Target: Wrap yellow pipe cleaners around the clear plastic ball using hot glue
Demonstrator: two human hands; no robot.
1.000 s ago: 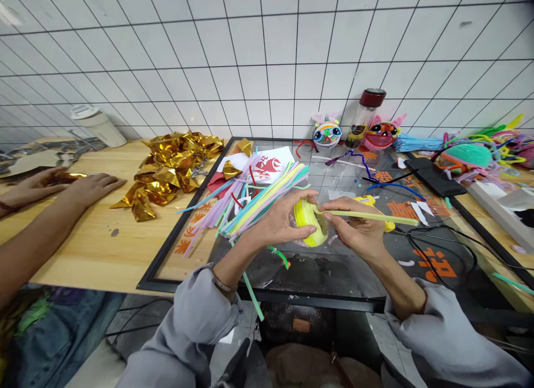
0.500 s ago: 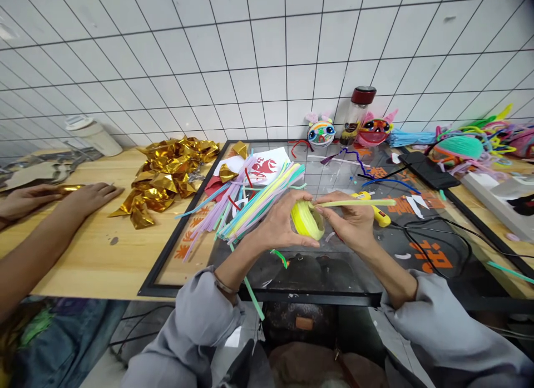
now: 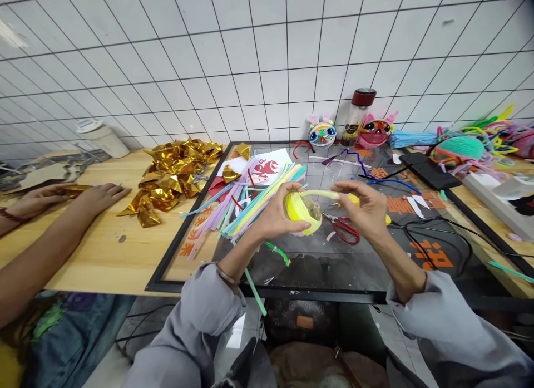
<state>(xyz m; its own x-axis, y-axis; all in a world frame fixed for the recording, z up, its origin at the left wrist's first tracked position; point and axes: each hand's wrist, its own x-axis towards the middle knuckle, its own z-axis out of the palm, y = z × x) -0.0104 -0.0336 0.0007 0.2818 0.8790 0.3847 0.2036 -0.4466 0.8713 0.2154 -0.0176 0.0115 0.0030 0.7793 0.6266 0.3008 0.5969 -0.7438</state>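
My left hand [image 3: 277,212] is closed around a ball [image 3: 299,210] wrapped in yellow pipe cleaner, its uncovered side facing right. From the top of the ball a pale yellow pipe cleaner [image 3: 323,194] runs to my right hand [image 3: 365,204], which pinches its end between thumb and fingers. Red-handled scissors [image 3: 347,232] lie on the table just under and left of my right hand. A yellow tool [image 3: 354,200], partly hidden, sits behind that hand. Left of the ball spreads a bundle of pastel pipe cleaners [image 3: 261,204].
Gold foil pieces [image 3: 173,179] are heaped at the left, near a co-worker's hands [image 3: 98,199]. Along the wall stand decorated balls [image 3: 322,133] and a bottle [image 3: 357,118]. A phone [image 3: 431,170] and a black cable [image 3: 450,232] lie at the right.
My right hand has moved right, away from the ball, and the yellow strand now spans the gap between them. The scissors have come into sight.
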